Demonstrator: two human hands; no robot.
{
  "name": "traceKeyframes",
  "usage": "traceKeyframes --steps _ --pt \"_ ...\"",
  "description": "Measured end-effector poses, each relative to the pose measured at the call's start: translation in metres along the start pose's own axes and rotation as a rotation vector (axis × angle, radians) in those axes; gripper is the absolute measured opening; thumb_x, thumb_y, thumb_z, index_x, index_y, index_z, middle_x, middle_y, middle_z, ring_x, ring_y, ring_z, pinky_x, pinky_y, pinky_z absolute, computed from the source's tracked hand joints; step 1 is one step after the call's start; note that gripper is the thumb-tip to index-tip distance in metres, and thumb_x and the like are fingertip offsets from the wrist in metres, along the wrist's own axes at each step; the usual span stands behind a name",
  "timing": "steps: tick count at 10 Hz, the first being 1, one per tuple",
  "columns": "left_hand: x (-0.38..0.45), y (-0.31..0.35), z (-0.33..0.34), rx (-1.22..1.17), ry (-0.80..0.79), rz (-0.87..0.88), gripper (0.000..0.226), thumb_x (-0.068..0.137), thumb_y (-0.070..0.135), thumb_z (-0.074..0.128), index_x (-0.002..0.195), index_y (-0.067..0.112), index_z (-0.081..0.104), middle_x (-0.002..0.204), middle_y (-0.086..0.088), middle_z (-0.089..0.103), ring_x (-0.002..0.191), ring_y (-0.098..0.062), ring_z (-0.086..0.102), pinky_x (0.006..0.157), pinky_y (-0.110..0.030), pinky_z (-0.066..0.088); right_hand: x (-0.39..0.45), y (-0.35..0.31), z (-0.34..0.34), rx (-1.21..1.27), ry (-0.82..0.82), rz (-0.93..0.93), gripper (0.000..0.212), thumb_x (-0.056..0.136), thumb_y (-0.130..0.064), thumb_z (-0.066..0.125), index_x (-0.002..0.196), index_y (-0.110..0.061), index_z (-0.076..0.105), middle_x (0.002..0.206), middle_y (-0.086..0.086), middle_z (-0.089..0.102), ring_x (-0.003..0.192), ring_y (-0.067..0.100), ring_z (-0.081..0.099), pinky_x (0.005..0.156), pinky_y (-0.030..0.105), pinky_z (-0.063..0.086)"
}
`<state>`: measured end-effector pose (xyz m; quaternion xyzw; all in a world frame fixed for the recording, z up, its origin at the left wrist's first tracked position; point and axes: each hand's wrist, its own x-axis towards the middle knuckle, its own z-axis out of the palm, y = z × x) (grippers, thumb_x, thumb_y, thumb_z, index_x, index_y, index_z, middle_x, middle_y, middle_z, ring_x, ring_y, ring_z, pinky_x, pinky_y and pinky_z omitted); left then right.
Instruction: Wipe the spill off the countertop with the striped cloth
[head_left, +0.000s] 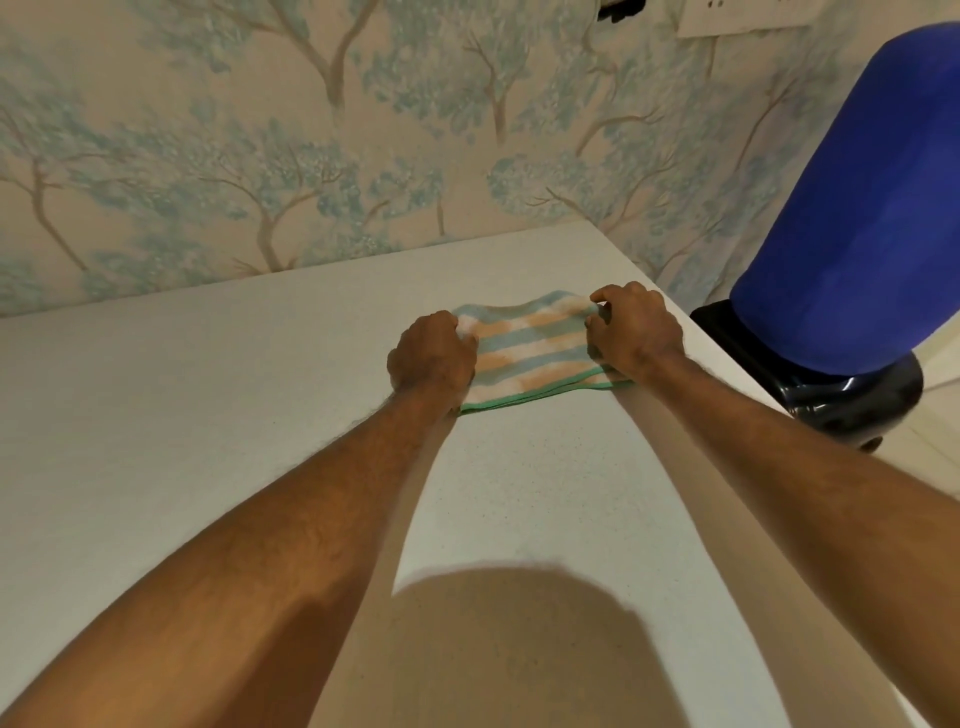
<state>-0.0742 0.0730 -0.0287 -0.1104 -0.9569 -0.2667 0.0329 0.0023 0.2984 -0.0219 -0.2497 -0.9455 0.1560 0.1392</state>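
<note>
**Striped cloth pinned flat near counter's far right corner**

Pale speckled counter (208, 415) carries the striped cloth (530, 353), spread flat with its long axis running left to right. The left hand (434, 358) grips its left end, the right hand (636, 332) its right end, fingers (602, 299) curled shut on the fabric. No spill is visible. The counter's right edge lies just beside the right hand; open room stretches left and near.

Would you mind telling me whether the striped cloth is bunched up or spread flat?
Spread flat: the striped cloth lies open on the countertop, with the left hand and right hand pressing its opposite ends.
</note>
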Motion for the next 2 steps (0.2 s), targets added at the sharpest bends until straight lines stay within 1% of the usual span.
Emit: traceKeyframes --steps 1,2 --pt "-0.013 -0.003 -0.018 0.039 0.024 0.038 0.036 0.098 0.045 0.055 0.124 0.023 0.065 0.121 -0.003 0.068 0.113 -0.028 0.062 0.093 -0.044 0.047 -0.017 -0.012 -0.002 -0.051 0.050 -0.031 0.047 0.098 -0.036 0.055 0.143 -0.021 0.055 0.143 0.011 0.055 0.129 0.036 0.048 0.101 0.051 0.043" --pt "-0.024 -0.012 -0.029 0.096 0.046 0.088 0.039 0.100 0.045 0.051 0.129 0.022 0.061 0.129 -0.004 0.064 0.120 -0.028 0.056 0.096 -0.045 0.042 -0.030 -0.022 -0.001 -0.093 0.096 -0.083 0.049 0.099 -0.041 0.053 0.142 -0.018 0.055 0.143 0.011 0.055 0.127 0.036 0.049 0.100 0.050 0.043"
